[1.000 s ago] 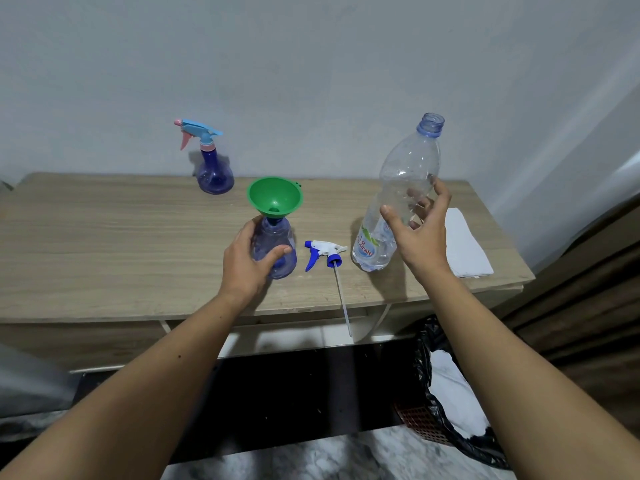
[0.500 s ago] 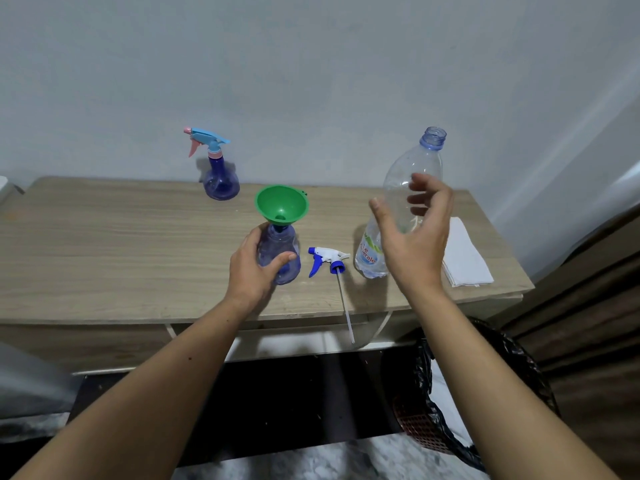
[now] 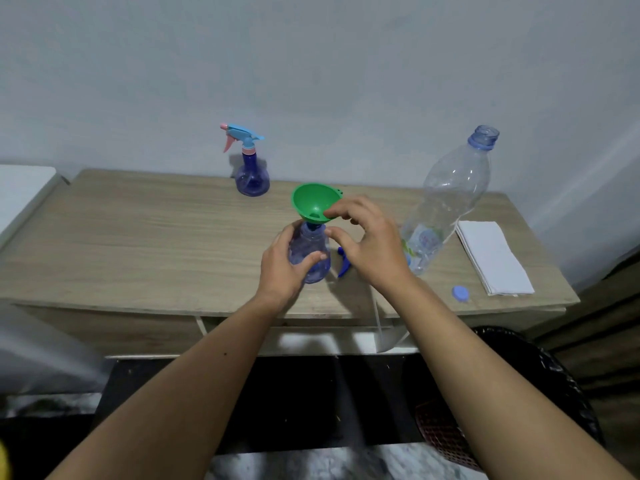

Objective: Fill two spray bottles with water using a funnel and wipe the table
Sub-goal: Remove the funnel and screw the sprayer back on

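We see a pale, wood-grain laminate table (image 3: pixel 138 237) set against a plain matte wall, and near its front edge stands a small, round-bellied spray bottle of translucent blue plastic (image 3: pixel 311 252) with its head off. Our left hand (image 3: pixel 282 265) wraps around the bulbous body, fingers behind it and thumb curled across the front. A smooth green plastic funnel (image 3: pixel 310 202), a wide cone with a small tab on its far rim, sits with its short spout in the bottle's neck, tilted slightly. Our right hand (image 3: pixel 369 242) has its fingertips curled onto the funnel's near rim, with the thumb just below by the bottle's shoulder; we cannot tell how firmly it pinches. Partly hidden under that hand lies the loose blue-and-white trigger head (image 3: pixel 344 263). To the right stands a tall, clear, ribbed plastic water bottle (image 3: pixel 446 199), uncapped, with a little water at the bottom and a printed label. Its round blue cap (image 3: pixel 461 293) lies near the front edge, beside a flat, folded white cloth (image 3: pixel 491 259). At the back, by the wall, stands a second blue spray bottle with a light blue and pink trigger (image 3: pixel 250 164).
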`<state>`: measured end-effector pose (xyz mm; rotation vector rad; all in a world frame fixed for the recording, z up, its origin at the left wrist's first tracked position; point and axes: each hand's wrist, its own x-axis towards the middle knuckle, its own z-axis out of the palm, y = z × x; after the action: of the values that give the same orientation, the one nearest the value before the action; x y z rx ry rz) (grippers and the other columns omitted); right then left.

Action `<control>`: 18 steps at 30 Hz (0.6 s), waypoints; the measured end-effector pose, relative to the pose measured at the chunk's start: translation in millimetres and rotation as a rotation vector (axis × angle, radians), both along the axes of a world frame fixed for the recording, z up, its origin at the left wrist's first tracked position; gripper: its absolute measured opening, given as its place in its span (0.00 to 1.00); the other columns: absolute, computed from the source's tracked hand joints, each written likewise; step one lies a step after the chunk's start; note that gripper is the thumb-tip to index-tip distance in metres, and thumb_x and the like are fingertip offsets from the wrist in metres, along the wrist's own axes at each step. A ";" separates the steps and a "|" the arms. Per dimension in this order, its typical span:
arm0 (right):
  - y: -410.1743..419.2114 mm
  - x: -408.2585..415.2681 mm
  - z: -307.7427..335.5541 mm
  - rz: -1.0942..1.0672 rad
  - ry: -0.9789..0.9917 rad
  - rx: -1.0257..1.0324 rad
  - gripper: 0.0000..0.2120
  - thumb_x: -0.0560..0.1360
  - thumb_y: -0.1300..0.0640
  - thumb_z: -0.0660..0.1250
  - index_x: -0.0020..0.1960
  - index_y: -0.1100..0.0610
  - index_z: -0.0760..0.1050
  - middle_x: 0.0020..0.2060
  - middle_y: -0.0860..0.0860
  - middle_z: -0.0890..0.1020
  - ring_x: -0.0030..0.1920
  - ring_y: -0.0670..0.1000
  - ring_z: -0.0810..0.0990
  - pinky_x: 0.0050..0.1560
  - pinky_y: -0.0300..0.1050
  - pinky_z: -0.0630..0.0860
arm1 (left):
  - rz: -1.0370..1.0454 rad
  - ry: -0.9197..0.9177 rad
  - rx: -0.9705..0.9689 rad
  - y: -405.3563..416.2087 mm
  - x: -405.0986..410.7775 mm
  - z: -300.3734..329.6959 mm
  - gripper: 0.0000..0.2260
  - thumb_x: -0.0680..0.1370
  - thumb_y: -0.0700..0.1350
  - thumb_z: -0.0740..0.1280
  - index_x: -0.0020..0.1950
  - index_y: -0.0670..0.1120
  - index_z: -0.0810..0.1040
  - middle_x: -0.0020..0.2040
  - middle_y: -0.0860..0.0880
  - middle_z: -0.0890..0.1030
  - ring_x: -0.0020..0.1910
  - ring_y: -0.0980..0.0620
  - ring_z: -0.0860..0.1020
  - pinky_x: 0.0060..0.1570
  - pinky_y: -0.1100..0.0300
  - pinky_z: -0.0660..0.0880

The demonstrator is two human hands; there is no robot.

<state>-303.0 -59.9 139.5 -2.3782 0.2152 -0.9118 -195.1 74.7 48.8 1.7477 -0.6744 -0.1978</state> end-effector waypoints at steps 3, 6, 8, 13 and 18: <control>-4.3 6.0 0.1 -0.006 -0.008 -0.011 0.07 0.74 0.59 0.77 0.51 0.57 0.86 0.49 0.50 0.85 0.50 0.48 0.80 0.54 0.53 0.80 | -0.002 0.014 -0.015 0.1 -0.7 0.8 0.31 0.72 0.48 0.81 0.73 0.51 0.76 0.64 0.54 0.84 0.63 0.56 0.82 0.66 0.53 0.79; -5.9 8.7 3.4 -0.019 -0.029 0.003 0.04 0.75 0.59 0.76 0.49 0.57 0.86 0.46 0.50 0.85 0.47 0.49 0.80 0.51 0.51 0.79 | -0.002 0.033 -0.024 0.4 -1.2 0.8 0.30 0.72 0.48 0.82 0.73 0.53 0.77 0.63 0.56 0.84 0.64 0.57 0.82 0.67 0.53 0.78; -6.1 9.3 8.4 -0.024 -0.046 0.018 0.03 0.75 0.59 0.76 0.49 0.57 0.86 0.44 0.50 0.85 0.45 0.50 0.81 0.50 0.50 0.79 | -0.001 0.037 -0.026 0.5 -1.4 0.8 0.30 0.72 0.47 0.82 0.72 0.54 0.77 0.63 0.56 0.84 0.64 0.57 0.82 0.67 0.51 0.78; -15.9 11.8 24.2 -0.109 -0.107 0.062 0.02 0.76 0.57 0.76 0.49 0.54 0.86 0.44 0.44 0.85 0.51 0.50 0.78 0.52 0.44 0.76 | -0.009 0.063 -0.032 1.1 -2.3 2.0 0.29 0.73 0.45 0.82 0.72 0.52 0.77 0.64 0.57 0.83 0.64 0.57 0.81 0.68 0.52 0.78; -33.2 17.7 28.9 -0.221 -0.149 0.170 0.03 0.75 0.59 0.76 0.48 0.52 0.86 0.42 0.39 0.83 0.45 0.50 0.80 0.49 0.40 0.76 | -0.007 0.081 -0.054 1.2 -3.5 3.8 0.28 0.73 0.43 0.82 0.69 0.57 0.76 0.64 0.58 0.83 0.64 0.58 0.81 0.68 0.54 0.78</control>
<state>-285.3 -93.1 168.3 -2.1488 0.4843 -1.1211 -198.5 75.9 52.6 1.6767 -0.6214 -0.2521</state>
